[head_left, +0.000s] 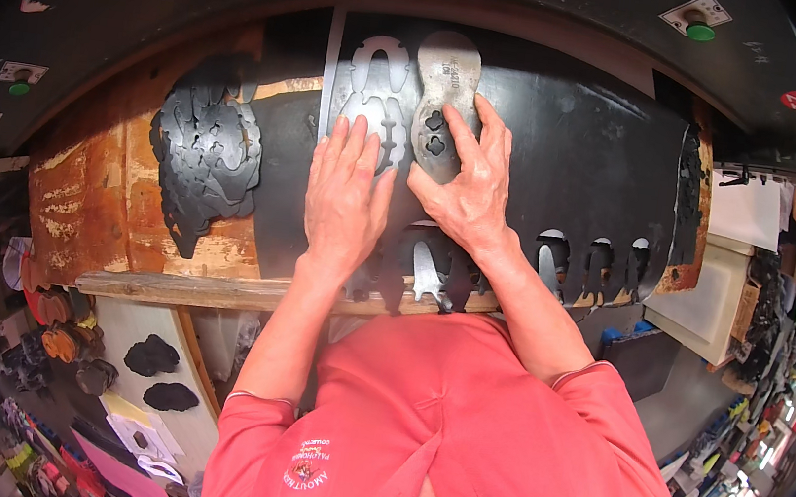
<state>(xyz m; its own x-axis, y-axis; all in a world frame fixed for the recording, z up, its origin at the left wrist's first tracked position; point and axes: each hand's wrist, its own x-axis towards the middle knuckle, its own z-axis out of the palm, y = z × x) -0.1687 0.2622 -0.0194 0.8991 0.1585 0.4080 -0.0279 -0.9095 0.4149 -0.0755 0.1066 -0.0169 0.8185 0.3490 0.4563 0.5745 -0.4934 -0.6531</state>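
A black sheet (587, 163) of rubber or leather-like material lies over the wooden bench. My right hand (472, 168) grips a worn metal sole-shaped cutting die (449, 61) lying on it. The thumb is at the die's near left edge, and the other fingers rest over its top and right edge. Two flower-shaped openings show in the die. My left hand (339, 202) lies flat with fingers stretched out, its fingertips touching the lower part of a sole-shaped outline (381, 66) left of the die. Whether that outline is cut through is unclear.
Black cut scraps (207, 146) are heaped on the wooden board (89, 171) at left. Cut-out gaps run along the sheet's near edge. A dark machine beam with green buttons (700, 31) spans the far side. Two black pieces (152, 355) lie on a pale surface, lower left.
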